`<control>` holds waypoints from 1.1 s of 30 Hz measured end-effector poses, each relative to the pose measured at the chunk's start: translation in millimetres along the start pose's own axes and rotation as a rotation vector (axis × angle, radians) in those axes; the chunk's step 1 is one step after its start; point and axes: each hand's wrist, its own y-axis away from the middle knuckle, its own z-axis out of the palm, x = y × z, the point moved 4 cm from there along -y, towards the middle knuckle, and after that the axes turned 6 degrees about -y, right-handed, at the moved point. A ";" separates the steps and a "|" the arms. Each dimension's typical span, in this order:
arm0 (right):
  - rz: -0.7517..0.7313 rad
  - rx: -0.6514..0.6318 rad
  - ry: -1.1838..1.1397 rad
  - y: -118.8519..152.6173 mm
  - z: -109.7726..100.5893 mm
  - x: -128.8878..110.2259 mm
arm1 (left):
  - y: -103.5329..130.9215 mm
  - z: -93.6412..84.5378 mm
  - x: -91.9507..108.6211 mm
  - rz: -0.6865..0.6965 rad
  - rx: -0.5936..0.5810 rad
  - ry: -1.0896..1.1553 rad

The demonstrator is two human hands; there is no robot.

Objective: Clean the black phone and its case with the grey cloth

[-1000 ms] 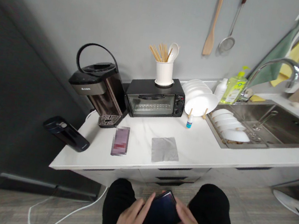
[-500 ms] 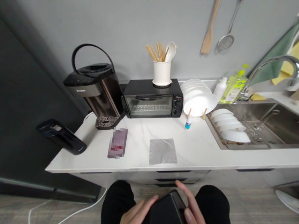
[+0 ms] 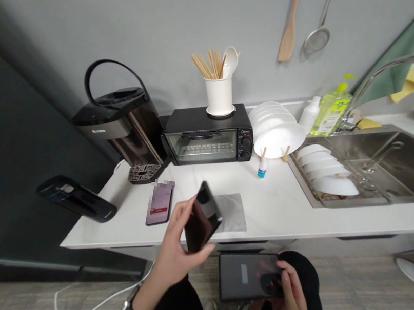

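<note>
My left hand [image 3: 176,254] is closed round a black phone [image 3: 203,219], holding it tilted above the counter's front edge by its sides. Lower down, my right hand [image 3: 293,305] grips the right end of a dark flat tablet [image 3: 246,277], which lies level over my lap with a small pale rectangle on its face. Behind the phone in my left hand, a grey cloth [image 3: 235,213] lies partly covered on the white counter. Left of that hand, another phone [image 3: 161,202] lies face up with its screen lit and blurred out.
A black toaster oven [image 3: 208,145] bears a white utensil cup [image 3: 219,95]. To its left are a dark water dispenser [image 3: 125,127] and a dark bottle-like item [image 3: 78,198] at the counter edge. Plates [image 3: 280,135], a small bottle [image 3: 262,168] and a sink [image 3: 399,191] with bowls stand right.
Both hands were together on the black device over my lap. Now they are apart: my left hand has raised the phone up and left, and my right hand holds the tablet lower right.
</note>
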 end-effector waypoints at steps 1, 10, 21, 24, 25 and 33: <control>-0.013 0.015 0.010 -4.4 -5.2 -2.1 | -25.1 4.7 -5.5 0.044 -0.066 -0.020; 0.020 0.081 -0.014 -17.5 -27.1 -4.0 | -172.2 111.1 -111.5 0.237 -0.367 -0.199; -0.035 0.085 0.035 -22.6 -39.9 -9.0 | -181.6 140.0 -139.5 0.292 -0.381 -0.267; -0.080 0.057 0.032 -27.9 -23.7 -22.4 | -181.6 141.5 -136.1 0.289 -0.392 -0.285; -0.089 0.035 0.026 -30.3 -15.8 -27.1 | -181.3 140.1 -132.5 0.288 -0.396 -0.289; -0.120 -0.172 0.013 -63.6 52.4 -43.7 | -85.5 73.4 -46.6 0.351 -0.416 -0.055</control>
